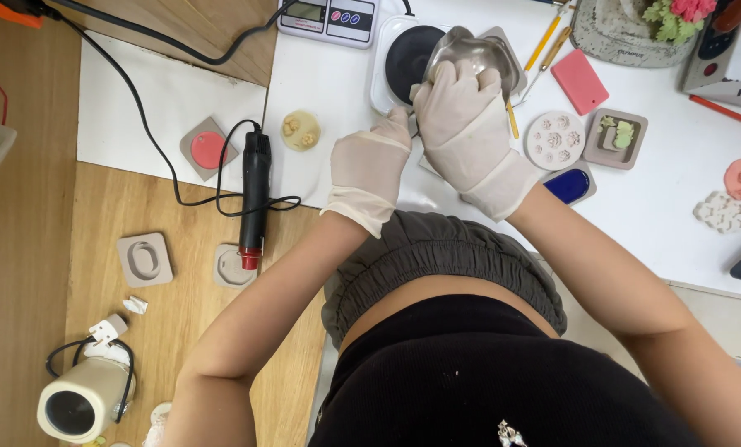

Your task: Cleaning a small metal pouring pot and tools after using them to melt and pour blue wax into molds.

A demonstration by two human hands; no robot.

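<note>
Both my hands wear pale gloves. My right hand (pixel 463 116) wraps over a shiny metal bowl (pixel 473 48) that is tilted beside a small white hot plate with a black round top (pixel 410 51). My left hand (pixel 372 161) sits just below and left of the bowl, its fingers reaching under my right hand; what they touch is hidden. A white work surface (pixel 337 91) lies under both hands.
A black heat tool with a red tip (pixel 253 199) and its cable lie left. Around are a digital scale (pixel 329 16), a round pale mould (pixel 554 139), a grey square mould (pixel 615 136), a pink card (pixel 579 80), grey moulds (pixel 144 259) on the wood, and a cream cylinder (pixel 81 401).
</note>
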